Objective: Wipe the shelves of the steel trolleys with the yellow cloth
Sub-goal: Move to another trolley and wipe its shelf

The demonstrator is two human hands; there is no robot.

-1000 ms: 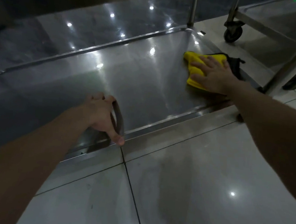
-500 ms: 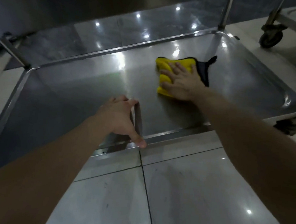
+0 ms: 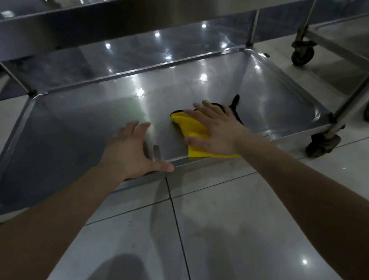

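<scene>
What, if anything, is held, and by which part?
Nothing is gripped: the right hand presses flat on the middle of the yellow cloth; the left hand is spread open at the shelf rim.

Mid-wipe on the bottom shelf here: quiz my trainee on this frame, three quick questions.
1. True or false: the right hand presses the yellow cloth flat on the bottom shelf.
2. The left hand is: A pinching the cloth; B open at the shelf's near rim; C clenched in a fist.
3. Fill in: the cloth's edging colour is ____.
Key: 1 true; 2 B; 3 black.
</scene>
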